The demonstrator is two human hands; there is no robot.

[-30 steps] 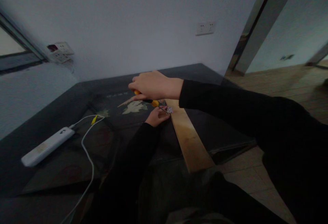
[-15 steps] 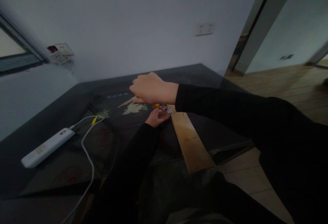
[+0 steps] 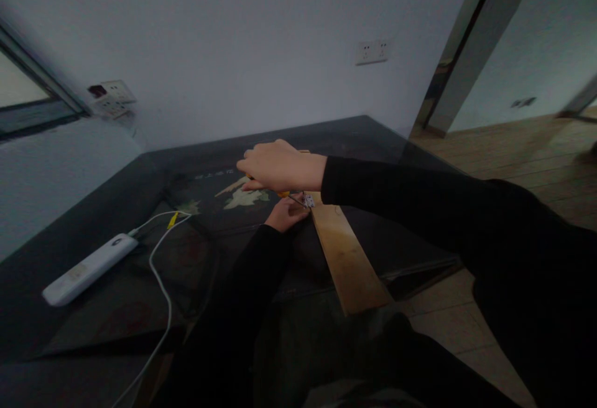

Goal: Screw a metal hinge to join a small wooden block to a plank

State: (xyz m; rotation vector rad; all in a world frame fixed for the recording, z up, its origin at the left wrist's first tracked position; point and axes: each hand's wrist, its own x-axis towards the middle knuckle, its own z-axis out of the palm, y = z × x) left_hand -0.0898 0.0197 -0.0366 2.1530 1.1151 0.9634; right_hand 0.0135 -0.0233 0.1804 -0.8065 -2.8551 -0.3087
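Observation:
My right hand (image 3: 277, 166) is closed around the handle of a screwdriver (image 3: 283, 194), whose yellow end shows below the fist. Its thin shaft slants down to the right and meets a small silver metal hinge (image 3: 308, 200). That hinge sits at the left edge of a long wooden board (image 3: 347, 252). Below the screwdriver, my left hand (image 3: 282, 214) has its thumb and fingers closed on the hinge by the board's edge. My right forearm hides the board's far part. Any screw at the tip is too small to make out.
A white power strip (image 3: 91, 269) lies on the dark tabletop (image 3: 196, 165) at the left. Its white cable (image 3: 161, 287), with a yellow tag (image 3: 172, 220), runs off the front edge. A wall (image 3: 252, 53) with sockets (image 3: 372, 52) stands behind.
My right fist has turned a little and sits slightly lower at its top, still around the screwdriver. The left hand, hinge and board have stayed in place.

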